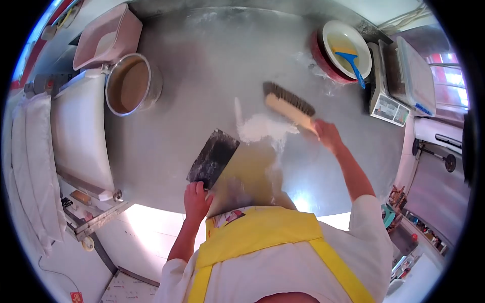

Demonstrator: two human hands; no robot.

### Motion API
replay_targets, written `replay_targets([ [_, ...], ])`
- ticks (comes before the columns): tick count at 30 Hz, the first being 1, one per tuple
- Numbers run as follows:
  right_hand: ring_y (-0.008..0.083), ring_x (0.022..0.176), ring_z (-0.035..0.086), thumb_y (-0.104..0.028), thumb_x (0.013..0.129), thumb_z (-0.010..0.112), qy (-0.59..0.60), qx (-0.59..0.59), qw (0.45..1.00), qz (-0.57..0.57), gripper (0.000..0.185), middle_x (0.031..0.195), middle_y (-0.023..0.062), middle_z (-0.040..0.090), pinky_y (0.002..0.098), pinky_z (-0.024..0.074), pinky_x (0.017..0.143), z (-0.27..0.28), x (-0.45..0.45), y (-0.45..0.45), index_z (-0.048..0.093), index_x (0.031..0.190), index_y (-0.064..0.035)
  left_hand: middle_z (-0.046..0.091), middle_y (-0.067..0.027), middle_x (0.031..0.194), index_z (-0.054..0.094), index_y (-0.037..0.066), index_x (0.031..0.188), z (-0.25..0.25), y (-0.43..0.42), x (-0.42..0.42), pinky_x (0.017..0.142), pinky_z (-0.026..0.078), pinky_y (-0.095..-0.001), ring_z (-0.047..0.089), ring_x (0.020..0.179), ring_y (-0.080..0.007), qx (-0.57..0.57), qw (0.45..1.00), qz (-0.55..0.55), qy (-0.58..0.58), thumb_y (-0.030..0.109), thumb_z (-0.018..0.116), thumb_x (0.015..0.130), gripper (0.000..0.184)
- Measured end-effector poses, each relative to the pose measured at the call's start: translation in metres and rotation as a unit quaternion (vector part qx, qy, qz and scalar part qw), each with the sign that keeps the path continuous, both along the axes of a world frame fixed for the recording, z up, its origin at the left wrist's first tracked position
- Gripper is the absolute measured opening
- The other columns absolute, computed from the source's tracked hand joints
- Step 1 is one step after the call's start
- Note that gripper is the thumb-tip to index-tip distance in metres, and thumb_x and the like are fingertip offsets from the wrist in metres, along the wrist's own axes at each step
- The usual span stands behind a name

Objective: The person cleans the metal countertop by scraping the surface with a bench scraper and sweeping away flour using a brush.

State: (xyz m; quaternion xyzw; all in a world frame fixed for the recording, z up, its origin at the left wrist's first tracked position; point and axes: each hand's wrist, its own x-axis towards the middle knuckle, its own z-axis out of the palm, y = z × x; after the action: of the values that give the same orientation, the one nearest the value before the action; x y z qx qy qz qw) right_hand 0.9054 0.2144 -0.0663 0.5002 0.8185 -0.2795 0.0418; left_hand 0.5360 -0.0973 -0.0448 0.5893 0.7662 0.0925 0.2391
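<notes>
A long wooden brush [290, 108] with dark bristles is held by its handle in my right hand [328, 134], its bristles turned toward the far right. My left hand [197, 198] grips the near edge of a dark, flour-dusted flat scraper [213, 157]. Between the two tools, a patch of white powder [262, 128] lies on the grey metal table [202, 60], with a thin streak reaching away from me and fainter traces toward my body. The brush is just beyond the powder's right side; the scraper is to its left.
At the back left stand a metal pot [128, 85] of brown contents and a pink bin [108, 38]. A white bowl [347, 49] with a blue-handled brush [351, 60] sits in a red basin at the back right, beside a clear plastic container [415, 76].
</notes>
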Motion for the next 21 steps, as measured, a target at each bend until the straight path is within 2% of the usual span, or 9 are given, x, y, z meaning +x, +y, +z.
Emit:
replay_targets([
  [2,0.0339,0.061,0.056,-0.037,0.092,0.039,-0.006,-0.046,0.999,-0.018,0.035,0.063,0.0146,0.056,0.0408,0.0439,0.06,-0.011,0.015,-0.047,0.053,0.085,-0.0069,0.05,-0.0164,0.096,0.047,0.002,0.103,-0.005,-0.012,0.005,0.073,0.042,-0.043,0.05,0.089,-0.0351,0.016,0.999,0.035,0.012,0.013,0.068,0.066,0.044],
  [5,0.0386,0.073,0.056,-0.031,0.09,0.044,0.011,-0.115,0.989,-0.09,0.026,0.075,0.0187,0.058,0.0454,0.0444,0.063,0.024,0.006,-0.075,0.054,0.084,-0.0082,0.05,-0.0168,0.094,0.048,0.002,0.099,-0.012,-0.033,0.003,0.073,0.043,-0.0436,0.05,0.089,-0.0356,0.007,0.995,0.086,0.045,0.009,0.064,0.067,0.037],
  [8,0.0397,0.07,0.056,-0.032,0.091,0.044,0.097,0.017,0.993,-0.061,0.027,0.073,0.0197,0.057,0.0461,0.0438,0.061,0.012,-0.013,-0.041,0.054,0.082,-0.0077,0.051,-0.0153,0.093,0.049,0.004,0.094,-0.011,-0.063,0.004,0.071,0.045,-0.0437,0.051,0.088,-0.0351,-0.02,0.994,0.091,0.049,0.007,0.061,0.065,0.031],
  [10,0.0407,0.07,0.055,-0.033,0.091,0.044,0.115,0.057,0.991,-0.044,0.029,0.072,0.0195,0.057,0.0464,0.0437,0.061,0.012,-0.057,0.007,0.053,0.082,-0.0077,0.052,-0.0138,0.093,0.05,0.005,0.091,-0.012,-0.059,0.008,0.067,0.046,-0.0437,0.053,0.084,-0.0345,-0.018,0.995,0.098,0.03,0.007,0.06,0.065,0.028],
  [11,0.0412,0.069,0.056,-0.035,0.09,0.045,0.12,0.088,0.989,-0.015,0.032,0.075,0.0198,0.058,0.0463,0.0442,0.06,0.007,-0.08,0.03,0.053,0.081,-0.006,0.052,-0.0112,0.089,0.051,0.007,0.085,-0.012,-0.06,0.009,0.062,0.047,-0.0443,0.055,0.077,-0.034,-0.043,0.99,0.137,0.009,0.009,0.06,0.064,0.023],
  [13,0.0401,0.072,0.057,-0.036,0.092,0.043,0.086,0.037,0.995,-0.034,0.034,0.078,0.0196,0.06,0.0461,0.0455,0.064,0.012,-0.119,0.056,0.054,0.084,-0.0057,0.051,-0.0111,0.086,0.051,0.007,0.083,0.001,-0.063,0.004,0.061,0.047,-0.0446,0.055,0.075,-0.0344,-0.055,0.988,0.146,0.014,0.01,0.06,0.064,0.021],
  [16,0.0385,0.076,0.056,-0.04,0.091,0.042,0.077,0.056,0.993,0.068,0.039,0.075,0.0186,0.06,0.0438,0.0434,0.067,-0.008,-0.126,0.041,0.057,0.083,-0.0043,0.05,-0.0109,0.081,0.05,0.007,0.08,0.016,-0.091,-0.014,0.061,0.045,-0.0442,0.055,0.073,-0.0343,-0.059,0.98,0.191,0.019,0.009,0.062,0.064,0.02],
  [18,0.0385,0.083,0.056,-0.04,0.091,0.042,0.055,-0.064,0.995,0.052,0.038,0.084,0.0178,0.061,0.0446,0.0435,0.072,-0.013,-0.107,0.015,0.058,0.086,-0.0064,0.049,-0.011,0.081,0.05,0.007,0.08,0.015,-0.111,-0.023,0.06,0.045,-0.0438,0.054,0.072,-0.0342,-0.051,0.968,0.245,0.007,0.007,0.062,0.064,0.02],
  [21,0.0376,0.091,0.056,-0.042,0.09,0.042,-0.013,-0.09,0.991,0.095,0.036,0.097,0.0168,0.061,0.0448,0.0434,0.079,-0.01,-0.078,-0.038,0.059,0.094,-0.0105,0.05,-0.0135,0.073,0.047,0.005,0.078,0.02,-0.104,-0.031,0.062,0.044,-0.0425,0.052,0.068,-0.036,0.006,0.948,0.319,-0.019,0.004,0.063,0.064,0.021],
])
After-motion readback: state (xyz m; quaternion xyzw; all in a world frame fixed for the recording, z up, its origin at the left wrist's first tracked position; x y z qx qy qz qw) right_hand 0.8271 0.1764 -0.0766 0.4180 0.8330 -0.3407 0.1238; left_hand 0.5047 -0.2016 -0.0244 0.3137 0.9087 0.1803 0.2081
